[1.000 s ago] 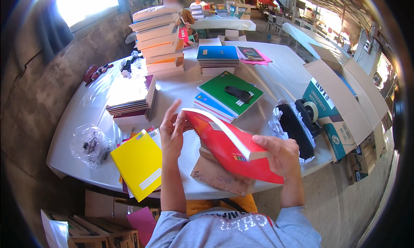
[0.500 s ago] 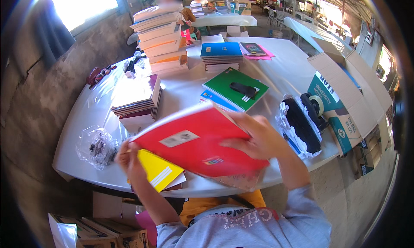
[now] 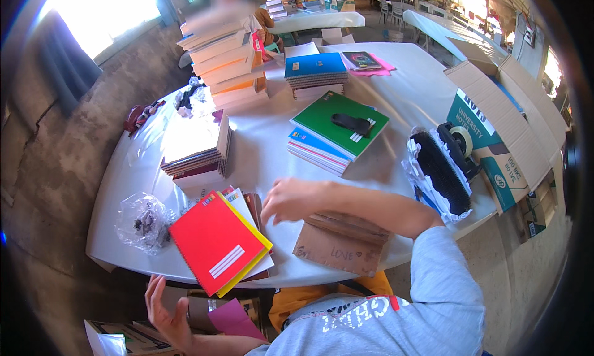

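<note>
My left hand [image 3: 166, 316] is hanging below the table's near edge [image 3: 185, 274], fingers spread, gripping nothing. The red spiral notebook [image 3: 216, 239] is lying flat on a small pile at the near left corner, its long axis running diagonally, spiral side toward the left edge. My right hand [image 3: 291, 199] is hovering just beside it, open and loose, holding nothing, above a brown cardboard piece [image 3: 339, 244]. Farther out, a green notebook [image 3: 339, 124] is sitting mid-table, and a tall book stack [image 3: 226, 62] is standing toward the far edge.
</note>
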A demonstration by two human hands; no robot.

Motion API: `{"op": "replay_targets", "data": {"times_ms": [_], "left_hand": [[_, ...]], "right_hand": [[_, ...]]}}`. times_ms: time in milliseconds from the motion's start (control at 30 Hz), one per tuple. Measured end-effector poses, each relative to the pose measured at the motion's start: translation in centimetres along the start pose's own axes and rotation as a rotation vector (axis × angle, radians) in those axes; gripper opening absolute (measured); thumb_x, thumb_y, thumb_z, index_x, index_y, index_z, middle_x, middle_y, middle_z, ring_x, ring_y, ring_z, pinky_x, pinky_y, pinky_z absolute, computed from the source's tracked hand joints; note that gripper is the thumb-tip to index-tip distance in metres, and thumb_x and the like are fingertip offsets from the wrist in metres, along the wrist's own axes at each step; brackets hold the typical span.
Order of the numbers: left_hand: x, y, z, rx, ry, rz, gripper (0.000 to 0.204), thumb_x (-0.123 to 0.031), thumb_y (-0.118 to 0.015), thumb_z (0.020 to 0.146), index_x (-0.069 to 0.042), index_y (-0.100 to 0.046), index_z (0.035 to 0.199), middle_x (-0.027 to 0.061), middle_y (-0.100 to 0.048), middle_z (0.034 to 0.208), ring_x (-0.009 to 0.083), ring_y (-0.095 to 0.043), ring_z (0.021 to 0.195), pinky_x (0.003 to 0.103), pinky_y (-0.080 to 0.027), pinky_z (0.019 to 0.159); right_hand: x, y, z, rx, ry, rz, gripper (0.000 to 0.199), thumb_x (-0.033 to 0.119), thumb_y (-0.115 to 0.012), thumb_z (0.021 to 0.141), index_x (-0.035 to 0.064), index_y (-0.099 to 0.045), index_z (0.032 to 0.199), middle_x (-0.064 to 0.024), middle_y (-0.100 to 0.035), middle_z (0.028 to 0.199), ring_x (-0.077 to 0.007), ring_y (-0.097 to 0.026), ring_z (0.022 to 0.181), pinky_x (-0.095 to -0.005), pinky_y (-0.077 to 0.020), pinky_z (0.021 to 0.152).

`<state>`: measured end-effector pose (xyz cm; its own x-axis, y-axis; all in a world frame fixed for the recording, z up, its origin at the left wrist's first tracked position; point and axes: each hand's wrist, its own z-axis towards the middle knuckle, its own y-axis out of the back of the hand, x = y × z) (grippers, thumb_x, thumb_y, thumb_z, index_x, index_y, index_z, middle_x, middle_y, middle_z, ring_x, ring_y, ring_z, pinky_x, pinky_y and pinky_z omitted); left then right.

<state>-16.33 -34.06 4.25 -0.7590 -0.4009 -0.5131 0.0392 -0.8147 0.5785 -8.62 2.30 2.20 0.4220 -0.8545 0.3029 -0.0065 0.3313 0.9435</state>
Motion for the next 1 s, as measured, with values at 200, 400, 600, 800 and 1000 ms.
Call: {"op": "replay_targets", "data": {"times_ms": [200, 400, 600, 800, 1000], "left_hand": [[-6.8, -13.2, 5.9, 0.402, -0.215, -0.403, 0.041, -0.007, -0.072, 0.070, -0.002, -0.064, 0.110, 0.0147, -0.062, 0.110, 0.0302, -0.056, 0.111, 0.038, -0.043, 0.094], [-10.0, -27.8, 11.2, 0.823, -0.345, -0.383, 0.039, -0.017, -0.063, 0.084, -0.008, -0.056, 0.122, 0.0163, -0.054, 0.125, 0.0309, -0.052, 0.115, 0.037, -0.041, 0.095], [-9.4, -38.0, 12.7, 1.157, -0.458, -0.085, 0.071, -0.056, -0.046, 0.087, -0.011, -0.033, 0.140, 0.0195, -0.025, 0.145, 0.0312, -0.027, 0.134, 0.037, -0.027, 0.108], [-11.3, -41.5, 11.5, 1.300, -0.329, -0.068, 0.089, -0.070, -0.039, 0.082, -0.016, -0.011, 0.147, 0.0185, -0.001, 0.151, 0.0424, -0.006, 0.137, 0.049, -0.015, 0.110], [-11.3, -41.3, 10.4, 1.128, -0.545, 0.164, 0.110, -0.088, -0.040, 0.061, -0.023, -0.015, 0.146, 0.0096, -0.007, 0.153, 0.0430, 0.003, 0.137, 0.066, -0.009, 0.104]], "right_hand": [[-9.1, 7.1, -10.5, -0.416, -0.668, 0.021, 0.034, 0.008, -0.060, 0.081, 0.0113, -0.061, 0.116, -0.0134, -0.065, 0.107, -0.0264, -0.063, 0.097, -0.0345, -0.0485, 0.085], [-21.6, 5.1, -23.2, -0.653, -1.319, -0.049, 0.044, 0.022, -0.061, 0.083, 0.0023, -0.054, 0.121, -0.0201, -0.059, 0.116, -0.0322, -0.058, 0.106, -0.0390, -0.0455, 0.090], [-27.4, 2.6, -25.2, -0.570, -1.514, -0.004, 0.042, 0.036, -0.056, 0.086, 0.0023, -0.060, 0.112, -0.0222, -0.061, 0.109, -0.0360, -0.058, 0.102, -0.0422, -0.0457, 0.086], [-29.2, 0.8, -24.2, -0.605, -1.469, 0.131, 0.037, 0.039, -0.063, 0.080, 0.0040, -0.067, 0.091, -0.0187, -0.064, 0.087, -0.0288, -0.061, 0.081, -0.0402, -0.0469, 0.072], [-30.1, 0.9, -26.8, -0.543, -1.325, 0.137, 0.036, 0.032, -0.079, 0.065, 0.0032, -0.066, 0.082, -0.0133, -0.064, 0.072, -0.0213, -0.061, 0.065, -0.0335, -0.0481, 0.061]]}}
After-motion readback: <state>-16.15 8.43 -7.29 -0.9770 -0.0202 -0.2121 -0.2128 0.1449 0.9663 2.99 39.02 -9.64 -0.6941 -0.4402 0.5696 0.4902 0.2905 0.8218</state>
